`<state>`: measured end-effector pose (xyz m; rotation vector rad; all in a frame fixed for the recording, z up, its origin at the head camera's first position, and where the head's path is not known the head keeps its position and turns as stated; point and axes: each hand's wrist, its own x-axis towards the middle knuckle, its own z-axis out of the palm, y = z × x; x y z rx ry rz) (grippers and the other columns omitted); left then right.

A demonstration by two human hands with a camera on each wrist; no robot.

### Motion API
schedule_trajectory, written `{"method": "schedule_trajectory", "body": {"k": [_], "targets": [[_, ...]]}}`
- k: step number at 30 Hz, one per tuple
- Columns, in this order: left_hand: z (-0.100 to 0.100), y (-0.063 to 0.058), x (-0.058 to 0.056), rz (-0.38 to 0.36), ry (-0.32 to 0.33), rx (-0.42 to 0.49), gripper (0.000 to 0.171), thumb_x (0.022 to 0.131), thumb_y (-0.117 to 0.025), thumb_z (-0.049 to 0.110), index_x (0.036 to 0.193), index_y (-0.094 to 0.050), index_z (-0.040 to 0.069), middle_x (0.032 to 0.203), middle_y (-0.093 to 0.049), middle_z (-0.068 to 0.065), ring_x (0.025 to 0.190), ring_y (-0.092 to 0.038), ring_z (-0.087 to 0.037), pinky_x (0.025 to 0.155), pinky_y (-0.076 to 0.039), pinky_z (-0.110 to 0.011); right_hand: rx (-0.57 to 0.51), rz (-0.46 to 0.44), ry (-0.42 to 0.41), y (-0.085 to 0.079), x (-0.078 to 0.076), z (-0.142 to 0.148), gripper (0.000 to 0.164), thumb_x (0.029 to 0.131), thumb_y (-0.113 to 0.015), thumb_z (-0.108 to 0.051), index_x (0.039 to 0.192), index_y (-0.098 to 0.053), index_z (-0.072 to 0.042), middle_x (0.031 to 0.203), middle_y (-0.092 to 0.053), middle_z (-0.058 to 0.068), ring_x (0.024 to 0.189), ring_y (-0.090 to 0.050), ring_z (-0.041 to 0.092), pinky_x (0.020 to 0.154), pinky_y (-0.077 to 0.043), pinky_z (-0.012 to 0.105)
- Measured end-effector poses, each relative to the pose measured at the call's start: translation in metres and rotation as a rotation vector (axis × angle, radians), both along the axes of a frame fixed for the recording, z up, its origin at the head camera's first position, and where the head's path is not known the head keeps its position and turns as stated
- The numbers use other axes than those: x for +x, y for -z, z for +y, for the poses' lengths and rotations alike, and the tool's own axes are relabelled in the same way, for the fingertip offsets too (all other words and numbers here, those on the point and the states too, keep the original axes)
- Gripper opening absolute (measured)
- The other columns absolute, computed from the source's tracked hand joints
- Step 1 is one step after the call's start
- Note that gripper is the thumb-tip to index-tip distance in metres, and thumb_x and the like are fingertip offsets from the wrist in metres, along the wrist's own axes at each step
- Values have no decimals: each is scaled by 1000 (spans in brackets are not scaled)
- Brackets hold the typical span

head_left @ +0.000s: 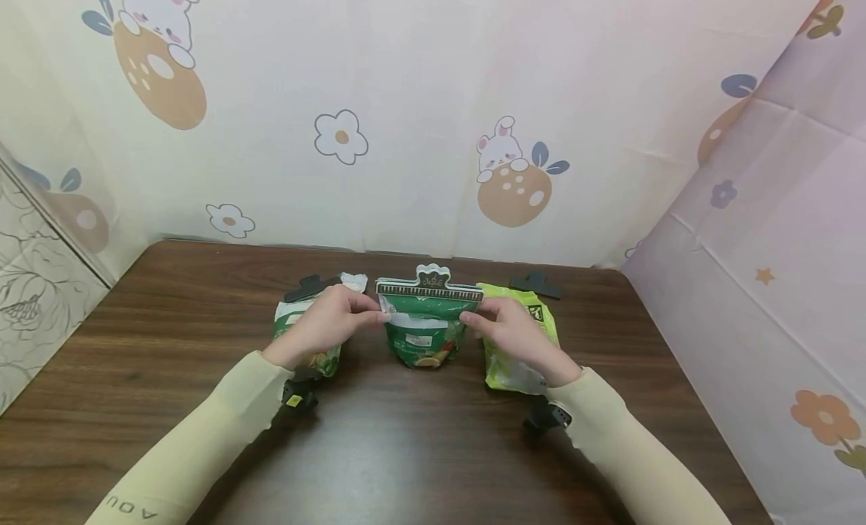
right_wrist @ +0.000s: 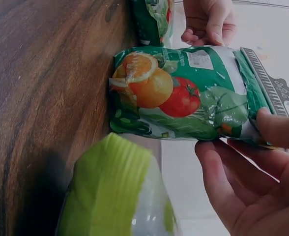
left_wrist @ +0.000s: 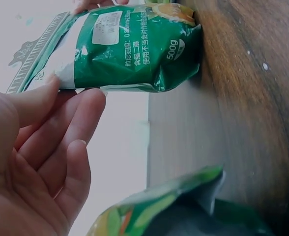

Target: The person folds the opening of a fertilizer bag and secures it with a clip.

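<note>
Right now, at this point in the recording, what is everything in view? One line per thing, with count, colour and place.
middle bag: 1, green with white band, upright between the other bags
patterned clip: 1, black and white, across the middle bag's top
left bag: 1, green and white, partly behind the left arm
lime bag: 1, yellow-green, right of the middle bag
black clips: 2, black, at the far ends of the side bags
table: 1, brown, under everything
printed cloth: count unclear, pale, around the table
wrist cameras: 2, black, at the wrists
sleeves: 2, pale yellow, on the arms
left fingers: one hand's, skin-toned, pinching the middle bag's left edge
right fingers: one hand's, skin-toned, pinching its right edge
</note>
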<state>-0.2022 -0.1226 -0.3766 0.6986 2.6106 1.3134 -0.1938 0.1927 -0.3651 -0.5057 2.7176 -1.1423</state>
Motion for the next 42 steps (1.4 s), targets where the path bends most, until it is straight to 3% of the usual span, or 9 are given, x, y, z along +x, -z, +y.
{"method": "schedule_trajectory", "body": {"k": [3,9,14,20,24,30,35,42], "targets": [[0,0,1,-15,-14,16,14,96,-69,25,95,-80,17,86,-74,-1,84,-64,-28,73,-48,-38,-21,-13,12,-1,1,-2,33,100,-61,-31,88,-71,-2,85,-68,14,77,-69,31,63,-48,36],[2,0,2,-51,-41,46,17,97,-67,29,94,-80,17,82,-74,-3,84,-67,-18,82,-49,-42,-55,-57,44,-1,-1,-5,30,101,-60,-32,93,-71,-5,91,-69,15,81,-71,34,69,-54,39],[3,2,0,-80,-53,65,21,98,-65,33,93,-78,18,79,-73,-7,87,-64,-15,83,-46,-41,-86,-94,76,2,-5,-7,29,102,-59,-32,100,-72,-6,96,-68,17,82,-71,35,75,-57,42],[3,3,-2,-127,-47,89,23,100,-62,30,91,-77,15,78,-73,-7,90,-65,-16,90,-44,-42,-118,-119,85,8,-9,-10,32,102,-58,-32,89,-68,-4,90,-65,17,81,-70,33,74,-58,40],[5,6,-5,-144,-48,106,24,101,-61,26,88,-75,12,75,-71,-4,84,-66,-17,88,-43,-40,-138,-165,104,10,-9,-12,34,102,-58,-32,85,-66,-3,88,-65,14,79,-70,33,73,-58,40],[6,11,-6,-182,-82,112,27,101,-60,27,91,-76,7,76,-71,-2,81,-68,-19,88,-42,-40,-249,-305,128,12,-8,-17,34,104,-55,-30,109,-67,1,102,-65,14,85,-69,26,77,-58,38],[7,11,-5,-276,-139,103,33,101,-58,35,109,-74,7,86,-73,-3,87,-71,-21,87,-48,-44,-316,-364,165,14,-7,-19,39,104,-54,-26,128,-58,5,115,-63,18,97,-67,27,83,-56,39],[9,12,-5,-343,-122,111,46,101,-58,37,126,-64,0,102,-73,-7,95,-70,-21,86,-53,-38,-354,-422,184,22,-7,-21,51,104,-54,-24,141,-44,11,132,-56,26,115,-60,35,88,-55,37]]}}
